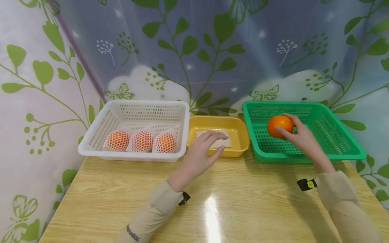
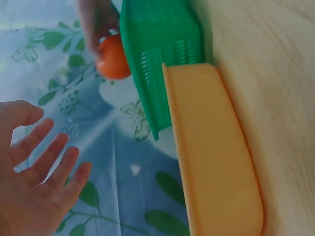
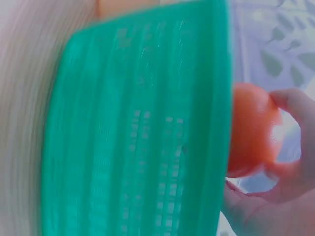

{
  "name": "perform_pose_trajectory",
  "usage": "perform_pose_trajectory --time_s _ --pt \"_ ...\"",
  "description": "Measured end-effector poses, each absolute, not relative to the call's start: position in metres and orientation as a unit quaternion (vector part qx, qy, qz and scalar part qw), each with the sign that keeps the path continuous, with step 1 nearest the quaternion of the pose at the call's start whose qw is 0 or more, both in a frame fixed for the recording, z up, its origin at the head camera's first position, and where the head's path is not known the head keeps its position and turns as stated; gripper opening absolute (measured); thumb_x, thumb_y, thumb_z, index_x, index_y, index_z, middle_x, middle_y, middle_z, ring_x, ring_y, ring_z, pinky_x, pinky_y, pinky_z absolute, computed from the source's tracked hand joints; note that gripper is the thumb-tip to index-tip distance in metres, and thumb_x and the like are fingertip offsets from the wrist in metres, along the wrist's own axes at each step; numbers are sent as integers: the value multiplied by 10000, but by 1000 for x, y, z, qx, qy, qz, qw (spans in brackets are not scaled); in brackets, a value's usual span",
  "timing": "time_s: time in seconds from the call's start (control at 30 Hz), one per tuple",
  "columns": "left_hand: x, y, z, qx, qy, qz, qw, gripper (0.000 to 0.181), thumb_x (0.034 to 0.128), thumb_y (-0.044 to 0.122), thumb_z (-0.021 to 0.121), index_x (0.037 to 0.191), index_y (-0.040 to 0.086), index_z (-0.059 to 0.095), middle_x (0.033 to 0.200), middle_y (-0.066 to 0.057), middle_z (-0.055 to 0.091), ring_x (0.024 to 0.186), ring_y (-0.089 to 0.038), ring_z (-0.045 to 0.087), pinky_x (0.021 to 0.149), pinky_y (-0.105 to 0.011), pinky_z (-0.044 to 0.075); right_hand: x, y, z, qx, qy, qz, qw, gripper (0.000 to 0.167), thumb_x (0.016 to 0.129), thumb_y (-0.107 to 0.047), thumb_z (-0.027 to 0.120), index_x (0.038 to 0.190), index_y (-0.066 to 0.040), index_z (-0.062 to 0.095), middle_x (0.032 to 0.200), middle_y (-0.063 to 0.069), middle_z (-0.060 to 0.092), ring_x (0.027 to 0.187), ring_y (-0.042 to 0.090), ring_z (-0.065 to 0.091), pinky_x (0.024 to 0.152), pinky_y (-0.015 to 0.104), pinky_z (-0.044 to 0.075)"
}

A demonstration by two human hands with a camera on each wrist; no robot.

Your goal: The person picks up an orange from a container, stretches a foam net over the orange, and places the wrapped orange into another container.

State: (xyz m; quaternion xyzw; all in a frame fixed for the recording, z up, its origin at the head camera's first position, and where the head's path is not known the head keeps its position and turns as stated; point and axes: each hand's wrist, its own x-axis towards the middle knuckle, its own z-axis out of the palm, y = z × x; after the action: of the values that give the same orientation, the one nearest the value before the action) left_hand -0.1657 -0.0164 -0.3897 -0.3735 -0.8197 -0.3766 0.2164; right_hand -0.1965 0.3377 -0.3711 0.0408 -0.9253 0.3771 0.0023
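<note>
My right hand (image 1: 301, 136) grips a bare orange fruit (image 1: 278, 127) over the green basket (image 1: 307, 156); thumb and fingers lie on its sides. In the right wrist view the basket's wall hides part of the fruit (image 3: 253, 130). My left hand (image 1: 199, 152) hovers above the front of the yellow tray (image 1: 243, 145), holding nothing. Its fingers are spread and relaxed in the left wrist view. White foam net (image 1: 226, 139) lies flat in the yellow tray, partly behind the left hand. Several fruits in foam nets, such as this wrapped fruit (image 1: 141, 141), sit in the white basket (image 1: 133, 155).
The white basket, yellow tray and green basket stand in a row along the back of the wooden table (image 1: 243, 202). A patterned curtain (image 1: 194, 50) hangs close behind them and at both sides.
</note>
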Motion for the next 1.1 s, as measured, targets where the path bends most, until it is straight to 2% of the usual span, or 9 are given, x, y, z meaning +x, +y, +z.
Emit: perform_pose_trajectory --time_s 0.17,0.27,0.4,0.53,0.7,0.9,1.0,1.1 --pt "-167 0 -395 -392 -820 -364 205 317 971 157 697 1282 110 662 1337 -52 629 1257 -202 583 1074 -279 462 -181 317 -369 58 -876 478 -14 677 1071 -376 485 1606 -86 189 1444 293 385 939 165 682 801 200 555" --pt "-169 11 -397 -403 -821 -353 201 397 972 177 699 1356 116 621 1409 -77 583 1303 -226 546 1109 -301 433 -173 302 -369 77 -846 528 -14 617 1089 -338 445 1587 -64 206 1441 267 383 890 48 681 829 160 541" --pt "-173 22 -399 -409 -821 -344 201 502 989 255 683 1461 171 533 1503 -84 499 1352 -235 502 1130 -336 417 -162 281 -371 103 -796 596 -37 538 1106 -322 399 1557 -77 239 1399 214 388 926 96 711 879 162 538" --pt "-176 27 -399 -410 -815 -361 195 553 984 303 688 1496 226 495 1550 -74 444 1378 -235 476 1122 -358 429 -152 260 -375 110 -755 641 -85 542 1108 -372 372 1557 -104 231 1433 180 362 1014 120 702 917 202 542" --pt "-178 29 -401 -407 -799 -403 184 576 961 283 720 1489 215 502 1526 -82 445 1348 -217 500 1079 -318 466 -146 240 -379 103 -718 679 -113 606 1102 -429 354 1557 -57 205 1476 156 327 1067 123 683 951 269 549" --pt "-174 26 -400 -378 -791 -462 135 575 942 281 744 1473 245 526 1427 -82 425 1202 -223 586 966 -260 528 -146 228 -387 110 -697 696 -135 673 1097 -496 283 1548 0 227 1380 68 469 1069 132 671 958 344 560" --pt "-172 22 -400 -361 -791 -482 109 563 948 286 736 1472 254 530 1396 -86 427 1158 -230 584 904 -211 544 -146 225 -389 114 -725 664 -141 733 1083 -551 238 1540 22 253 1387 143 511 1057 146 687 944 307 561" --pt "-171 17 -400 -341 -788 -508 71 543 961 287 718 1471 249 535 1361 -105 447 1152 -245 575 831 -187 563 -144 225 -392 121 -768 615 -133 726 1088 -534 223 1552 22 257 1447 252 470 1133 241 671 980 370 548"
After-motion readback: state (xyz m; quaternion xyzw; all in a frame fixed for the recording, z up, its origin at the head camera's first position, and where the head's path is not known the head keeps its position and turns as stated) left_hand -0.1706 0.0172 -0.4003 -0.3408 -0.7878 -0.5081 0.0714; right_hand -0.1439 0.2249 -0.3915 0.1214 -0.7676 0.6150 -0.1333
